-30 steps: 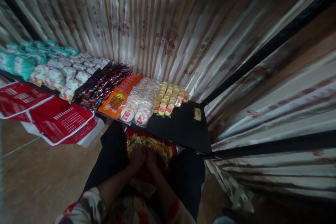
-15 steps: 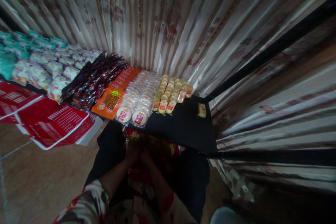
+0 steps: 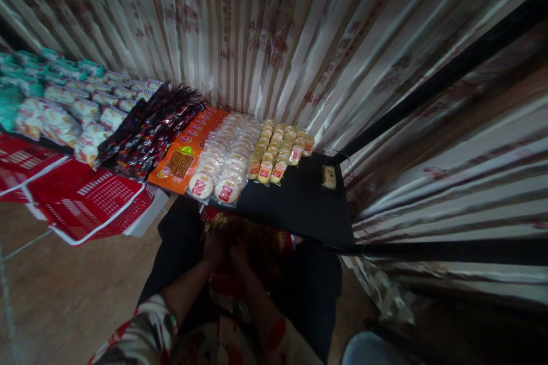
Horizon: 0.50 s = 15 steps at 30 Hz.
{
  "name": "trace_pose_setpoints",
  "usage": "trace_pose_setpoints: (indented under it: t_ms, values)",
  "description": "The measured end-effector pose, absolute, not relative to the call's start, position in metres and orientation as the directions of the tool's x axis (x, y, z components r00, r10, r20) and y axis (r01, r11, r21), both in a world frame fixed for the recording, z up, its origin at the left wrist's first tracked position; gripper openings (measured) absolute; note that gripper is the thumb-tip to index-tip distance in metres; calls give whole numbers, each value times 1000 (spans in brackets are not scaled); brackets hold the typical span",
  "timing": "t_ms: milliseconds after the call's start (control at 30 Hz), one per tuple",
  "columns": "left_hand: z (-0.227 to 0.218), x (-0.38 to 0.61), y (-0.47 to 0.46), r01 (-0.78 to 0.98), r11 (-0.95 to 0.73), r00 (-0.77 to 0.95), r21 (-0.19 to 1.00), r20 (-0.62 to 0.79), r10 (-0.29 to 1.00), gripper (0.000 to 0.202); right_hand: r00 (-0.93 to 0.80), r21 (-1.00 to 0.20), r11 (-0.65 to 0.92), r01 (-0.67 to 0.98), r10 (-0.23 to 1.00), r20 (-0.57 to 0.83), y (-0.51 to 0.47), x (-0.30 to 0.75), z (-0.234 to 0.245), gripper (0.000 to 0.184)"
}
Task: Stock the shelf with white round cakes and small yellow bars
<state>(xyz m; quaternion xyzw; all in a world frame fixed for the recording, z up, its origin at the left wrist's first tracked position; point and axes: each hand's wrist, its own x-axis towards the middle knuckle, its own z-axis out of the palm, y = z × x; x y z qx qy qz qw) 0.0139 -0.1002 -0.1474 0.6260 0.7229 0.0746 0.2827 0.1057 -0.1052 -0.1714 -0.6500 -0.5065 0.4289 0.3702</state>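
My left hand (image 3: 215,245) and my right hand (image 3: 238,252) are close together over my lap, below the front edge of the black shelf (image 3: 295,205). Both reach into a dark patch at a shiny red and gold package (image 3: 286,241), which lies between my knees. Shadow swallows the fingers of both hands, so I cannot see whether they grip it. Just above them on the shelf are clear-wrapped round white crackers (image 3: 226,182) and small yellow wrapped snacks (image 3: 269,157). A single small wrapped piece (image 3: 329,177) lies apart at the right end.
Further left along the shelf are an orange snack bag (image 3: 180,159), dark shiny packets (image 3: 145,140), white packets (image 3: 92,125) and green packets (image 3: 25,82). Red baskets (image 3: 85,199) stand below on the left. Pleated sheeting (image 3: 265,28) hangs behind, with a black bar (image 3: 428,80) at right.
The view has shifted very slightly. My hands stay together at the red package, with only tiny movement, and the snacks on the shelf have not moved.
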Motion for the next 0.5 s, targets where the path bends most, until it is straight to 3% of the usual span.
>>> trace_pose_setpoints:
  t_ms: [167,500]
  values:
    - [-136,12,-103,910,184,-57,371,-329,943,41,151,-901,-283,329,958,-246,-107,110,-158,30]
    - [-119,13,-107,886,255,-84,387,-407,909,38,165,-912,-232,338,969,-185,-104,112,-125,30]
